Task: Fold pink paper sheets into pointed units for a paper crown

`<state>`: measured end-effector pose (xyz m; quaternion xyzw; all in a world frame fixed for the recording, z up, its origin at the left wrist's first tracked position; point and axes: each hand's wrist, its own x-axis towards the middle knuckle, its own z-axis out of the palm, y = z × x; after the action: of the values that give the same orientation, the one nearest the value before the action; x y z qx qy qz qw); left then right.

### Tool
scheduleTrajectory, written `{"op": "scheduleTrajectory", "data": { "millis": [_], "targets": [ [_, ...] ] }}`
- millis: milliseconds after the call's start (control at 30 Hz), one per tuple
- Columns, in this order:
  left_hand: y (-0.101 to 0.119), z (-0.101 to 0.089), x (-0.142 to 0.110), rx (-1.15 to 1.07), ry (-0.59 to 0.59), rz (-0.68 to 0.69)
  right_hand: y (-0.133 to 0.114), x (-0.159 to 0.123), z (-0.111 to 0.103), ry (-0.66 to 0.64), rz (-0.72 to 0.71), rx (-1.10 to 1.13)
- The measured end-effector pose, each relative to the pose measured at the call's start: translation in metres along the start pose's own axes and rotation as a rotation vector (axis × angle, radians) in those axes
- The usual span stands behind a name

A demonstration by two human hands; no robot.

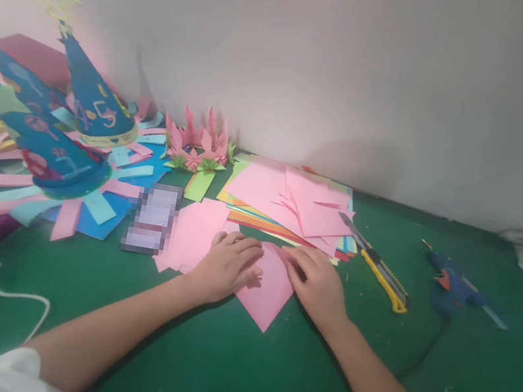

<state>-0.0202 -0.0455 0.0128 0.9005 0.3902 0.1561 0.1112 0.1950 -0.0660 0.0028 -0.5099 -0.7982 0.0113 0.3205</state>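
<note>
A folded pink paper (268,291) lies on the green mat (223,363) with its point toward me. My left hand (227,264) lies flat on its left part, fingers stretched out and pressing down. My right hand (317,282) rests flat on its right edge, fingers pointing left along the fold. More pink sheets (195,232) lie under and beside my left hand.
A stack of coloured paper (290,204) sits just beyond the hands, with a yellow utility knife (379,269) at its right. A blue glue gun (452,285) lies further right. Pink paper flowers (197,142), blue party hats (91,101) and paper strips fill the left.
</note>
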Motion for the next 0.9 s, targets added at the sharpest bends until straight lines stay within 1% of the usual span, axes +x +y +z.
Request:
{"op": "scheduleTrajectory", "data": {
  "millis": [100, 200, 300, 400, 467, 567, 767, 833, 900],
  "targets": [
    [0.0, 0.001, -0.001, 0.054, 0.02, 0.02, 0.002, 0.0, 0.0, 0.01, -0.025, -0.014],
    [0.0, 0.0, -0.001, 0.069, 0.037, 0.037, 0.003, 0.0, 0.001, 0.022, -0.009, 0.026],
    [0.001, 0.0, 0.0, 0.066, 0.037, 0.043, 0.0, -0.001, 0.0, 0.007, 0.056, 0.12],
    [0.006, 0.003, 0.001, 0.107, 0.027, 0.054, -0.004, -0.001, -0.001, -0.045, 0.143, 0.193],
    [0.009, 0.007, 0.001, 0.163, 0.04, 0.06, -0.006, 0.0, -0.002, -0.057, 0.201, 0.195],
    [0.012, 0.014, 0.001, 0.208, 0.059, 0.104, -0.005, 0.001, -0.002, -0.049, 0.266, 0.173],
    [0.012, 0.016, 0.003, 0.221, 0.102, 0.206, -0.001, 0.001, -0.001, 0.001, 0.275, 0.161],
    [0.012, 0.015, 0.004, 0.225, 0.102, 0.235, -0.002, 0.001, -0.001, -0.001, 0.279, 0.154],
    [0.012, 0.015, 0.005, 0.219, 0.096, 0.24, -0.002, 0.002, -0.002, -0.009, 0.255, 0.141]
  ]
}}
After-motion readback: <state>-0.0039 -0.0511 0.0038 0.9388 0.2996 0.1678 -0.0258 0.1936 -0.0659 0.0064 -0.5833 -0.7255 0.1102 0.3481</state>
